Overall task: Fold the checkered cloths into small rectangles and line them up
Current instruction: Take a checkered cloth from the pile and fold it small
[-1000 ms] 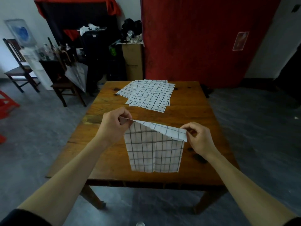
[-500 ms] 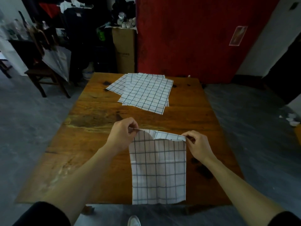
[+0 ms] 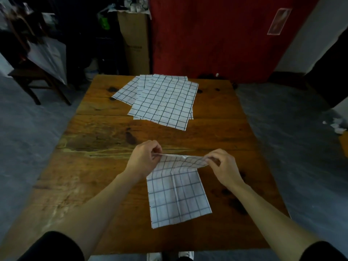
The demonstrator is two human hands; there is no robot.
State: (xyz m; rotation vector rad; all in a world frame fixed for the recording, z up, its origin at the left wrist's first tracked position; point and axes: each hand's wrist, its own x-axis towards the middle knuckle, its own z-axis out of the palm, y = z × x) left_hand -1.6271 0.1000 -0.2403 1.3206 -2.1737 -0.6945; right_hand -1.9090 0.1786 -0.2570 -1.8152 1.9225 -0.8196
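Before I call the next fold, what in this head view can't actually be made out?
- Fingertips of the left hand and right hand: curled under the far edge of the held cloth, so the exact pinch is hidden.
- How many layers the held cloth has: its top layer covers any beneath.
- Count of cloths in the flat pile: overlapping sheets hide the lower ones.
- Near edge of the table: covered by the forearms.

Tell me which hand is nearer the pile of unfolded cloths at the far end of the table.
Left. The left hand sits just below the pile of unfolded cloths, gripping the near cloth; the right hand grips farther off to the right.
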